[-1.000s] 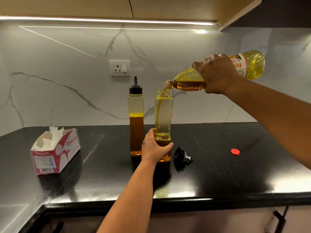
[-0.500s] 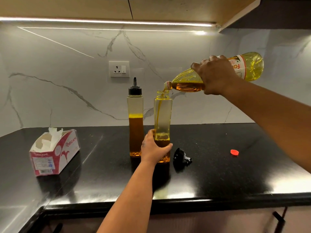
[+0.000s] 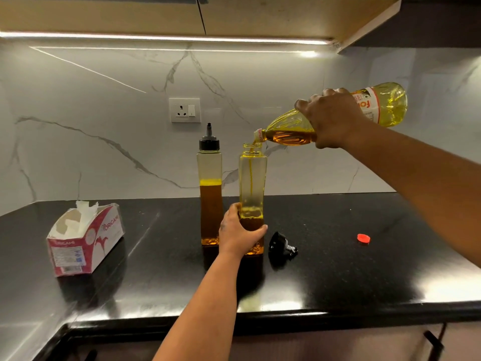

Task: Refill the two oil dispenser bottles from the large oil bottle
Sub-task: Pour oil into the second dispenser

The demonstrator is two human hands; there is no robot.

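At nine o'clock on the black counter [image 3: 338, 269] an opened tissue box [image 3: 84, 239] is seen. Near the centre a capped dispenser bottle [image 3: 210, 183] stands half full. Just beside it, at three o'clock, the uncapped dispenser bottle [image 3: 252, 183] is gripped low by the left hand [image 3: 240, 234], its base partly hidden. A black nozzle cap [image 3: 279, 243] and a red cap [image 3: 363, 238] are laid further right. At one o'clock the tilted large oil bottle [image 3: 338, 115] is gripped by the right hand [image 3: 330, 118], its label partly covered; a thin stream is poured.
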